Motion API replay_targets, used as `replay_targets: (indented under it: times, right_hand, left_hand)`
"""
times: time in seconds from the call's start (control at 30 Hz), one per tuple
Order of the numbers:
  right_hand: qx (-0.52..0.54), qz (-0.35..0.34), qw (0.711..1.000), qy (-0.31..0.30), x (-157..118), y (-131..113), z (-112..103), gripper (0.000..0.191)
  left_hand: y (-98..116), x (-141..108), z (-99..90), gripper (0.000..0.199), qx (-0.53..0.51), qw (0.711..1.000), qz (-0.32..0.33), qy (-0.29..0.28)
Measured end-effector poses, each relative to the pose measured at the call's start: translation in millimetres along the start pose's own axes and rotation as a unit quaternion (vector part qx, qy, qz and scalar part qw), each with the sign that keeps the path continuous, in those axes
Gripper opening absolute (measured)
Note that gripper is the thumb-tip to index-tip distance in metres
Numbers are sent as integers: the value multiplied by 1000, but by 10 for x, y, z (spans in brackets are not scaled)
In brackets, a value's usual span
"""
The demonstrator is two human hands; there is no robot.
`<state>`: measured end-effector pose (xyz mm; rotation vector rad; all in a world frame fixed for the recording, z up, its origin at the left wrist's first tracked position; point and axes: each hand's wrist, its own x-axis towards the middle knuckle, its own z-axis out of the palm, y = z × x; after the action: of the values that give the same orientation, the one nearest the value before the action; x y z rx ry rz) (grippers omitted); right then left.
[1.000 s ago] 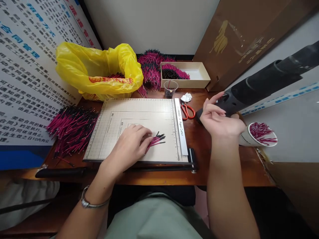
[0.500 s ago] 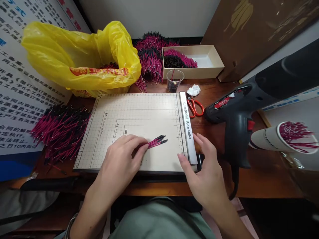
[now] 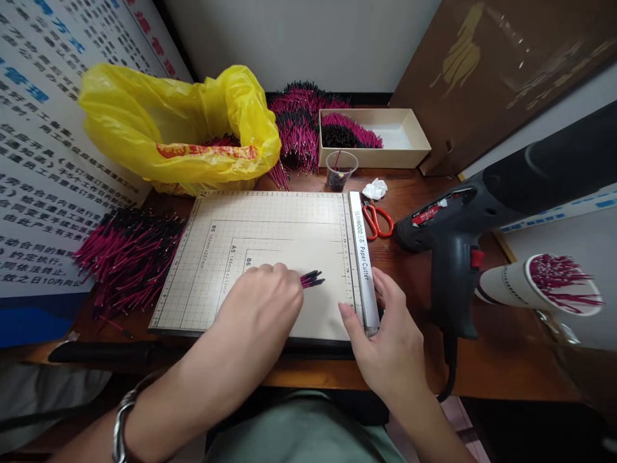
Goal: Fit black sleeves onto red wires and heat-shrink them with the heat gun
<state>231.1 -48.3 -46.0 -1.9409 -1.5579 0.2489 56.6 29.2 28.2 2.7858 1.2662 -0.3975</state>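
Note:
Seen from above, my left hand (image 3: 263, 302) is closed over a small bundle of thin magenta wires with black ends (image 3: 313, 278). Its knuckles face up, and the black ends stick out to the right, low over the paper cutter's board (image 3: 308, 244). My right hand (image 3: 393, 337) straddles the near end of the cutter's metal strip (image 3: 364, 257). The thumb lies on the left by the board's edge, while the fingers are on the right side, apart from the thumb. Whether the fingers touch the cutter's black handle is hidden.
Loose wires (image 3: 132, 263) lie left; more wires (image 3: 299, 135) are piled behind. A yellow bag (image 3: 178, 154), an open box (image 3: 405, 157) and a plastic cup (image 3: 342, 170) stand at the back. Red-handled scissors (image 3: 378, 222), a heat gun (image 3: 453, 257) and a paper cup (image 3: 506, 286) are right.
My left hand has rolled over the bundle, knuckles now up, covering more of the wires. My right hand has barely shifted by the cutter. The view has tilted slightly.

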Motion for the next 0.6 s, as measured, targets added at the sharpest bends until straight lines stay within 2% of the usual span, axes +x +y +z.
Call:
replay_targets:
  times: [0.07,0.2,0.33,0.47,0.53,0.6]
  right_hand:
    - [-12,-5,1000,2,7,3,14,65]
    - [-23,3,1000,0,22,7,30,68]
    - [-29,4,999,-14,5,49,61,68]
    - [-29,0,1000,11,-36,117,140,63]
    - [-27,-3,999,21,-51,141,175,62]
    - [-25,-5,999,22,-60,155,195,62]
  left_hand:
    - [11,97,-81,28,-32,999,-2,-28]
    - [-30,231,-140,28,-95,989,-90,-63]
    - [-170,260,-152,29,-95,985,-130,-63]
    - [-468,296,-275,14,-114,976,-173,-63]
    - [-696,351,-435,10,-125,970,-201,-51]
    - [-971,433,-654,13,-132,965,-224,-37]
